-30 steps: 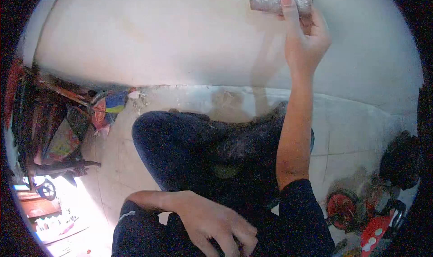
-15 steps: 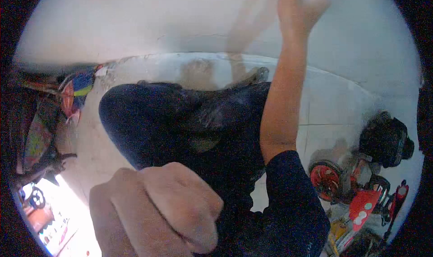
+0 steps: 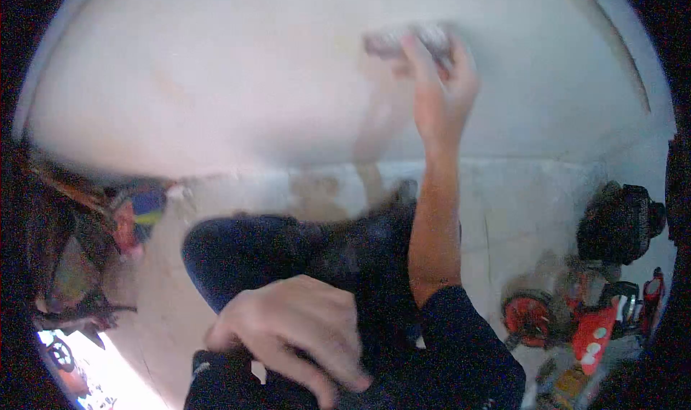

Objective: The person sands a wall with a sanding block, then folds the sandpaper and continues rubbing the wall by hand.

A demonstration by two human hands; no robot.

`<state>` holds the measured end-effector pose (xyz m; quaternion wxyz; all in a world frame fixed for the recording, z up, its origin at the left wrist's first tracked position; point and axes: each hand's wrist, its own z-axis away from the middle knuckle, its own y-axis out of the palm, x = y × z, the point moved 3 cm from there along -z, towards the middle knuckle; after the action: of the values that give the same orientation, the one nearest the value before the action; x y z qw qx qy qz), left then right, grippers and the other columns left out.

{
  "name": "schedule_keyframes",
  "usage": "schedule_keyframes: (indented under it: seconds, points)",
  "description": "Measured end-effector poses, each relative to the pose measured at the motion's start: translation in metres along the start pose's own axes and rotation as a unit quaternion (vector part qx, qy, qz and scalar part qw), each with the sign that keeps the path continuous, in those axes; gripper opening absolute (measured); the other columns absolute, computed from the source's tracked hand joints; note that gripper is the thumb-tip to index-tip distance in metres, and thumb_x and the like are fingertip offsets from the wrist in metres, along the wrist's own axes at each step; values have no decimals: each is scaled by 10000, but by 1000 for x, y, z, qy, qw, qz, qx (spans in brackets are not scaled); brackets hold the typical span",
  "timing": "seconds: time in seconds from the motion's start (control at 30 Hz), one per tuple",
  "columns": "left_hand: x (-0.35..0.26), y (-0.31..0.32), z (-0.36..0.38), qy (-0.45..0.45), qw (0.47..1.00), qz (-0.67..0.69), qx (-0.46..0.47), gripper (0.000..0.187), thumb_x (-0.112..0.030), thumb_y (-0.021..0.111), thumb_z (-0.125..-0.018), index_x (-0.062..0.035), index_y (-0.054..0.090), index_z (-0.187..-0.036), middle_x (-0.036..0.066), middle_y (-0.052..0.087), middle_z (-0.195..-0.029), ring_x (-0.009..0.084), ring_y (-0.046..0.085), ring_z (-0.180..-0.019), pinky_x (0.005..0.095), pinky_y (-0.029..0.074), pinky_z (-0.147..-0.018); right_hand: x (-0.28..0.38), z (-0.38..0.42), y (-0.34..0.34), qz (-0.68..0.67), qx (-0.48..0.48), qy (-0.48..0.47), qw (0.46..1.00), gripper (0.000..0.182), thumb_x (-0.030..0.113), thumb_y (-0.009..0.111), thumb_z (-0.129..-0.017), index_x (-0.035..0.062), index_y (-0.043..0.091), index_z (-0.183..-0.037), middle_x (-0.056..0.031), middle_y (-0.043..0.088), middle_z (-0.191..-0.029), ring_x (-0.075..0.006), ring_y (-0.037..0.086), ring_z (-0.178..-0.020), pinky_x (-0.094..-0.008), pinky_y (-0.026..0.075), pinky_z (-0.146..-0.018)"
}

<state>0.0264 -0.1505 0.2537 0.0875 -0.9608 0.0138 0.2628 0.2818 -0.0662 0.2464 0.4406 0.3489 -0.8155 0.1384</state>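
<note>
A: What does the right hand hold?
B: A grey block, fingers closed over it, pressed flat on the pale wall, probably so it can rub the surface.
A: And the left hand?
B: Loosely curled, holding nothing, resting on the dark trouser knee, I think for balance.
A: Nearby?
B: 1 red toy vehicle on the floor.

Dim, motion-blurred — fisheye vignette

a pale tiled floor carries a red toy vehicle and colourful clutter.
</note>
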Motion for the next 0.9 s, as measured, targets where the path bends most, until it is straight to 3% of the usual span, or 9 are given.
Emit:
schedule_keyframes:
  seconds: [0.13, 0.23, 0.3, 0.4, 0.47, 0.63, 0.7, 0.77, 0.9]
  points:
    - [30, -17, 47, -462, 884, -28, 62, 561, -502, 631, -1012, -31, 649, -1316, 148, 687, -1272, 298, 698, -1025, 431, 573, -891, 5, -13, -19, -25, -89, 34, 995, 254, 149, 739, -935, -21, 657, -1104, -73, 708, -892, -121, 684, -728, -244, 532, -615]
    - [89, -65, 144, -601, 759, -146, 203, 616, -506, 727, -932, -70, 621, -1354, 135, 716, -1174, 272, 695, -1024, 434, 559, -931, 18, 8, 18, 20, -13, 119, 993, 298, 199, 768, -926, -23, 669, -1098, -71, 704, -894, -120, 674, -710, -250, 531, -625]
    - [131, -97, 221, -657, 655, -235, 290, 646, -593, 704, -907, -57, 677, -1267, 154, 732, -1103, 266, 693, -988, 467, 552, -889, -2, 29, 58, -12, 92, -25, 995, 321, 242, 786, -923, -13, 689, -1094, -53, 700, -864, -108, 671, -698, -247, 530, -624]
    - [180, -120, 324, -821, 539, -132, 135, 580, -546, 720, -895, -22, 731, -1142, 162, 753, -983, 282, 702, -925, 476, 553, -820, -5, 37, 69, 26, 118, -91, 988, 264, 238, 768, -946, 9, 703, -1061, -46, 702, -857, -108, 673, -696, -245, 541, -635]
    - [192, -129, 334, -829, 533, -130, 106, 561, -531, 725, -891, -10, 749, -1100, 164, 760, -943, 288, 704, -904, 479, 553, -797, -12, 22, 40, -25, 76, 48, 996, 203, 216, 745, -967, 25, 702, -1021, -49, 716, -885, -101, 671, -698, -245, 549, -645]
    - [225, -115, 372, -782, 527, -256, 213, 528, -522, 740, -862, -36, 767, -1065, 143, 770, -986, 314, 711, -877, 485, 562, -780, 20, -5, 17, -46, -108, 38, 992, 170, 187, 752, -965, 27, 700, -991, -32, 721, -889, -80, 660, -696, -249, 547, -627]
    - [252, -117, 414, -764, 518, -311, 227, 530, -540, 739, -852, -50, 771, -1053, 134, 773, -970, 313, 713, -860, 490, 560, -773, -3, 12, 34, -44, -41, 41, 997, 170, 184, 756, -961, 25, 699, -985, -34, 718, -877, -83, 661, -698, -249, 548, -629]
    - [253, -113, 435, -667, 613, -355, 232, 516, -550, 725, -845, -73, 780, -1033, 141, 772, -971, 316, 722, -886, 510, 558, -809, -10, 21, 47, -43, 27, 56, 997, 170, 180, 759, -958, 22, 698, -979, -36, 715, -866, -85, 662, -699, -248, 548, -631]
    - [252, -124, 460, -718, 567, -317, 252, 494, -533, 724, -839, -84, 784, -1036, 155, 765, -1022, 322, 720, -937, 514, 554, -854, 3, 19, 45, -29, 21, 30, 999, 173, 172, 757, -956, 12, 701, -993, -51, 707, -847, -95, 667, -708, -245, 546, -638]
